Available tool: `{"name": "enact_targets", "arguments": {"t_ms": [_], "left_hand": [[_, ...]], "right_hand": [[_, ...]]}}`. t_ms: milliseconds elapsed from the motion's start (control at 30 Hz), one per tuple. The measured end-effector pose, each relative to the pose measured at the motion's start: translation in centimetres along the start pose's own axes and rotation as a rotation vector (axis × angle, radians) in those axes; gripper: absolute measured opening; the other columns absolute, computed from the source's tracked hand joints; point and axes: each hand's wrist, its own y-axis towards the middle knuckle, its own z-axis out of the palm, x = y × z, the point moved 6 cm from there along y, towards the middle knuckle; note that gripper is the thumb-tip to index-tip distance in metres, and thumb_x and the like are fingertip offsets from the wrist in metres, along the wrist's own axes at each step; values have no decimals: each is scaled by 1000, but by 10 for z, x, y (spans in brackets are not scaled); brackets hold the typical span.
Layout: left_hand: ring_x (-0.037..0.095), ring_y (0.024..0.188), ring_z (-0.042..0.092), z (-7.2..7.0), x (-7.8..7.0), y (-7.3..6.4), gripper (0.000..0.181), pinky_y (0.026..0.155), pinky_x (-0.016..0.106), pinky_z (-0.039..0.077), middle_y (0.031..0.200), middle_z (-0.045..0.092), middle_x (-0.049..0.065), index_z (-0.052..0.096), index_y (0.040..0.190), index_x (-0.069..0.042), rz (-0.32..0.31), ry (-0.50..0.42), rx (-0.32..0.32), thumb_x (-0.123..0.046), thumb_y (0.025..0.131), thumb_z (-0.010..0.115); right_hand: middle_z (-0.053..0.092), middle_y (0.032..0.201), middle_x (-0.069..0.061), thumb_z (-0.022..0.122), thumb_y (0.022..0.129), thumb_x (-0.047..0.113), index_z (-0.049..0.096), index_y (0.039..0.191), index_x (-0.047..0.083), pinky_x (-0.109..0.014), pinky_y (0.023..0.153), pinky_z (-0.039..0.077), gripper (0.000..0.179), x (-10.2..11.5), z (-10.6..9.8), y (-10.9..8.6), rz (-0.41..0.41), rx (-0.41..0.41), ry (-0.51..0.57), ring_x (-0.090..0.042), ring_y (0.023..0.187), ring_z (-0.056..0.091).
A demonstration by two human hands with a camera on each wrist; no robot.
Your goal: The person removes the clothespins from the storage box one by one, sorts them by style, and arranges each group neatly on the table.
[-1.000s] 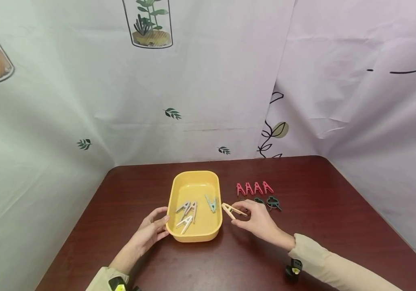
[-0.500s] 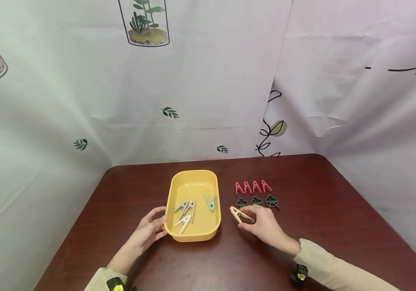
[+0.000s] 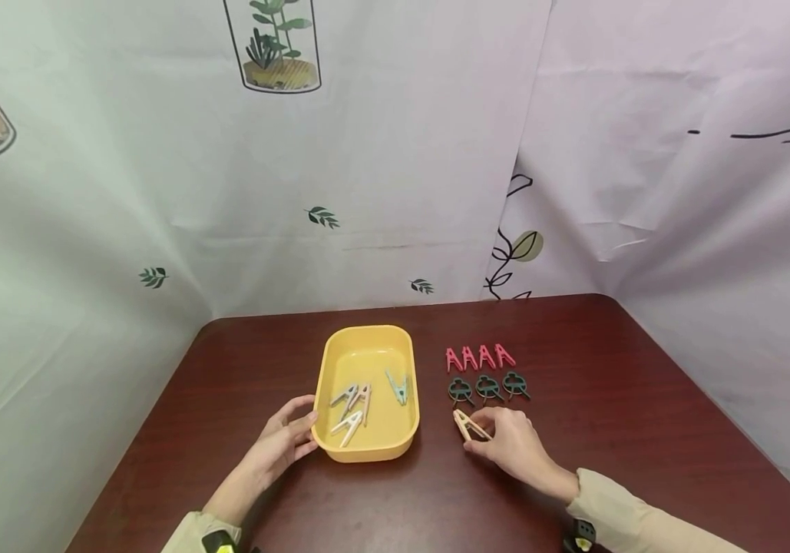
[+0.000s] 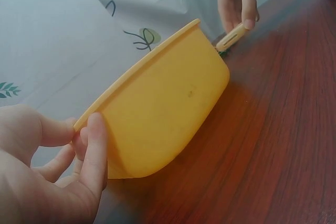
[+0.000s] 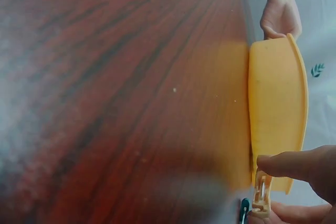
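A yellow plastic basin [image 3: 367,453] stands on the dark red-brown table, with several pastel clothespins inside: a white one [image 3: 347,428], a grey one [image 3: 345,395], a pinkish one [image 3: 364,397] and a mint one [image 3: 401,390]. At its left side my left hand [image 3: 277,445] pinches the rim, thumb over the edge and fingers against the outer wall [image 4: 157,108]. To the right of the basin, my right hand [image 3: 519,445] grips a cream clothespin [image 3: 465,427] between thumb and fingers, low over the table. The right wrist view shows that clothespin [image 5: 262,192] close up.
Behind the right hand lies a row of dark green round clips [image 3: 487,389]. Farther back is a row of pink clothespins [image 3: 485,357]. A white printed cloth [image 3: 367,153] hangs around the table's back and sides.
My right hand has carried the cream clothespin away from the basin's right edge, to the right and nearer me, uncovering the green clips. The left hand stays on the rim.
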Motion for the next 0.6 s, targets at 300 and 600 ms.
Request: {"name": "enact_targets", "arguments": {"t_ms": [300,600], "left_hand": [[6,71,60,0,0,-1,45,69,21,54,85,61,-6,34,136,-11,6,-12,-2,-16,97,56],[6,72,61,0,0,-2,46,69,20,54,86,62,-6,33,137,-11,14,-18,4,-16,98,56]], "right_hand": [[63,65,12,88,61,26,68,83,17,-21,50,39,31,-2,7,-2,20,50,10,2,53,50],[52,58,10,88,63,29,58,77,13,-20,47,36,37,3,16,0,-36,108,13,-2,50,44]]}}
